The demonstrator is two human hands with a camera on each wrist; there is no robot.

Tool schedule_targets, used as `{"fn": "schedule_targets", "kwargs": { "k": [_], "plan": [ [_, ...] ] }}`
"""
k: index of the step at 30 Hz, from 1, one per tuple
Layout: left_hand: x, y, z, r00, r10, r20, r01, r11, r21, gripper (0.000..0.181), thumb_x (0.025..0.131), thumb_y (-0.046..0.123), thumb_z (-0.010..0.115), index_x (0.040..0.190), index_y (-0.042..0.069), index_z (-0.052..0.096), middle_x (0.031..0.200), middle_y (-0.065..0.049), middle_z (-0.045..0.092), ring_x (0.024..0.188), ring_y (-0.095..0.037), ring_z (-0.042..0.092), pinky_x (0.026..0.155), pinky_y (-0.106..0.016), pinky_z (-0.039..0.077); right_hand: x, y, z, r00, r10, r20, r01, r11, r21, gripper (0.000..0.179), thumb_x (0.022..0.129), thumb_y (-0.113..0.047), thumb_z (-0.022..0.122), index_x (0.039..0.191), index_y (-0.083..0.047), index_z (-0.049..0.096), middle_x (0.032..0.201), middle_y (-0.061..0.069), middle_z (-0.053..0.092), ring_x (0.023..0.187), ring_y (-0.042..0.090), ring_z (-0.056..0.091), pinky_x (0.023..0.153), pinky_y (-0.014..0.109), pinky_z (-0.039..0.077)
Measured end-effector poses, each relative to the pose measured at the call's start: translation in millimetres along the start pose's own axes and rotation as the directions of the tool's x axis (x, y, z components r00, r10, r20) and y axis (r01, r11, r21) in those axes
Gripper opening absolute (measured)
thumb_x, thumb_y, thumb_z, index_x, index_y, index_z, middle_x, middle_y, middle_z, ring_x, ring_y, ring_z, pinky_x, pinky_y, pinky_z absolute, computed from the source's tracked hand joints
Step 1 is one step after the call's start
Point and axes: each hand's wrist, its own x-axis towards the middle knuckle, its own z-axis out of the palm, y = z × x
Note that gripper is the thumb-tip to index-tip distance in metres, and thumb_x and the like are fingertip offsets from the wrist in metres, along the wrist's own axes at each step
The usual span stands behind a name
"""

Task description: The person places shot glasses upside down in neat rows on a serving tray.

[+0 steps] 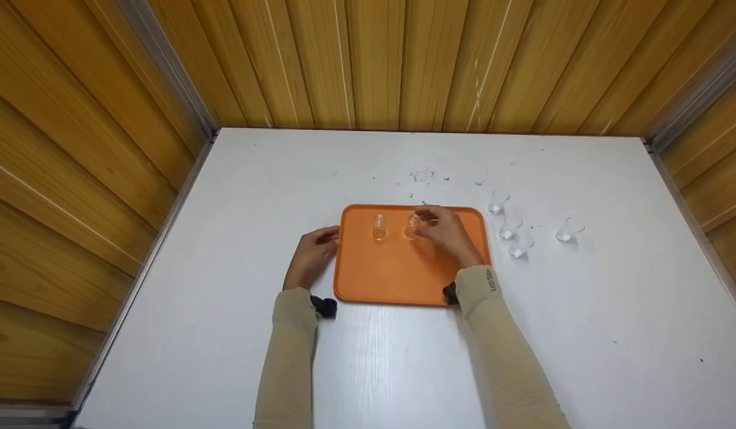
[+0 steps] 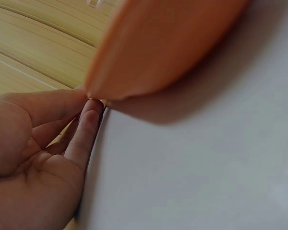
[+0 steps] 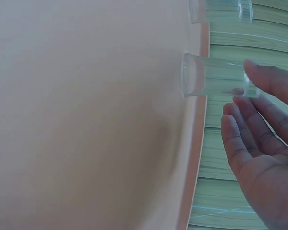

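An orange tray lies on the white table, and my left hand pinches its left edge. The left wrist view shows the thumb against the tray rim and the fingertips just under it. On the tray's far part stand two small clear glasses, mouth down with the thick base up. My right hand holds the right glass near its base, between thumb and fingertips. The left glass stands beside it, apart from both hands.
Several more clear glasses stand on the table right of the tray: one glass at the back, a glass and another close by, and a glass farther right. Wood-look panels wall the table's back and sides.
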Motion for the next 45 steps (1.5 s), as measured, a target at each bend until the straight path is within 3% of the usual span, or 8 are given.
{"fn": "schedule_targets", "kwargs": {
  "k": [9, 15, 23, 30, 41, 45],
  "plan": [
    [1.4, 1.4, -1.1, 1.000, -0.017, -0.002, 0.017, 0.999, 0.039, 0.035, 0.090, 0.013, 0.063, 0.125, 0.013, 0.064, 0.119, -0.003, 0.065, 0.115, -0.018, 0.057, 0.104, -0.034, 0.044, -7.6, -6, -13, 1.000, -0.030, 0.008, 0.030, 1.000, 0.004, 0.050, 0.089, -0.015, 0.068, 0.134, 0.001, 0.052, 0.137, 0.020, 0.053, 0.130, 0.034, 0.048, 0.111, 0.043, 0.036],
    [2.8, 2.1, -1.7, 1.000, -0.021, -0.002, 0.022, 0.997, 0.070, 0.035, 0.091, 0.015, 0.063, 0.125, 0.013, 0.064, 0.120, -0.003, 0.065, 0.115, -0.017, 0.057, 0.105, -0.034, 0.043, -11.6, -10, -23, 0.998, -0.050, -0.033, 0.051, 0.999, 0.013, 0.053, 0.088, -0.017, 0.069, 0.134, 0.002, 0.052, 0.137, 0.019, 0.054, 0.130, 0.032, 0.048, 0.111, 0.040, 0.036],
    [0.7, 1.0, -2.0, 1.000, 0.023, 0.007, -0.024, 1.000, 0.017, 0.036, 0.090, 0.008, 0.060, 0.125, 0.009, 0.063, 0.120, -0.008, 0.065, 0.115, -0.019, 0.058, 0.102, -0.034, 0.044, -22.4, -18, -42, 0.996, -0.034, -0.082, 0.037, 0.999, 0.032, 0.050, 0.090, -0.020, 0.067, 0.135, -0.004, 0.053, 0.139, 0.015, 0.054, 0.133, 0.030, 0.046, 0.110, 0.041, 0.038],
    [0.0, 1.2, -1.3, 1.000, 0.004, 0.007, -0.004, 1.000, -0.006, 0.036, 0.089, 0.009, 0.062, 0.125, 0.010, 0.064, 0.119, -0.006, 0.065, 0.113, -0.019, 0.058, 0.102, -0.034, 0.045, -30.8, -18, -58, 0.990, -0.040, -0.134, 0.042, 0.999, 0.014, 0.051, 0.090, -0.025, 0.066, 0.136, -0.008, 0.053, 0.141, 0.012, 0.052, 0.136, 0.028, 0.043, 0.112, 0.037, 0.035],
    [0.4, 0.9, 0.2, 1.000, -0.020, -0.003, 0.020, 1.000, -0.009, 0.035, 0.089, 0.010, 0.062, 0.124, 0.012, 0.064, 0.117, -0.004, 0.066, 0.113, -0.018, 0.058, 0.102, -0.033, 0.045, -44.5, -11, -83, 0.965, -0.095, -0.245, 0.090, 0.995, -0.035, 0.054, 0.090, -0.029, 0.067, 0.136, -0.005, 0.053, 0.141, 0.012, 0.052, 0.134, 0.026, 0.045, 0.113, 0.038, 0.034],
    [0.4, 0.9, 1.0, 1.000, -0.029, -0.005, 0.029, 0.999, -0.014, 0.034, 0.089, 0.012, 0.063, 0.123, 0.014, 0.065, 0.116, -0.002, 0.066, 0.113, -0.017, 0.058, 0.102, -0.034, 0.045, -48.7, -5, -92, 0.947, -0.102, -0.304, 0.100, 0.995, -0.022, 0.054, 0.089, -0.031, 0.067, 0.136, -0.006, 0.053, 0.141, 0.011, 0.053, 0.133, 0.026, 0.045, 0.113, 0.038, 0.034]
  ]
}}
